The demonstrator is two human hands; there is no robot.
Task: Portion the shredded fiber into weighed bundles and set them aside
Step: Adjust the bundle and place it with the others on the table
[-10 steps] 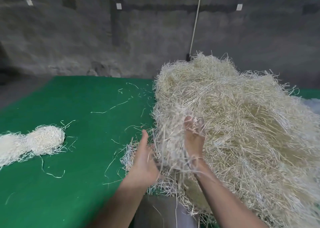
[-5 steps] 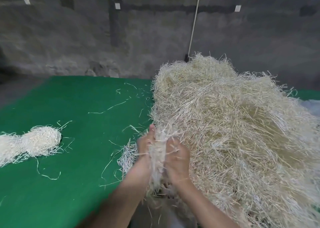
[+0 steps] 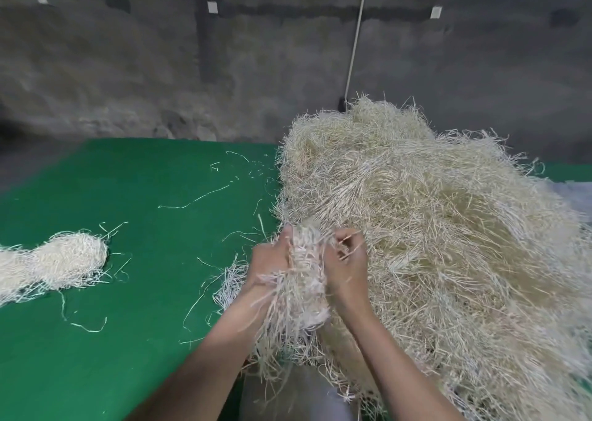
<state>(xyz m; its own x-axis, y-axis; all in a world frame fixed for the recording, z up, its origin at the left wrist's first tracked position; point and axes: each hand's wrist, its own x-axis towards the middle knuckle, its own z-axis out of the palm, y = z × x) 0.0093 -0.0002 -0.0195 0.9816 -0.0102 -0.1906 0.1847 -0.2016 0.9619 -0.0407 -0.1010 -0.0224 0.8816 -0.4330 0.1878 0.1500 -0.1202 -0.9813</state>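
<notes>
Both hands press a clump (image 3: 302, 279) of fiber between them at the near left edge of the pile (image 3: 432, 244): left hand (image 3: 269, 263) and right hand (image 3: 347, 268) each curled shut around it. One bundle (image 3: 61, 260) lies well left of the pile on the green table (image 3: 153, 260).

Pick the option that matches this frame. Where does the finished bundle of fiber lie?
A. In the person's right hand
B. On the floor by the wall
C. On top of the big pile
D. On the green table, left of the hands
D: the bundle lies on the green table, well left of both hands, which clutch a handful of fiber at the edge of the big pile.
</notes>
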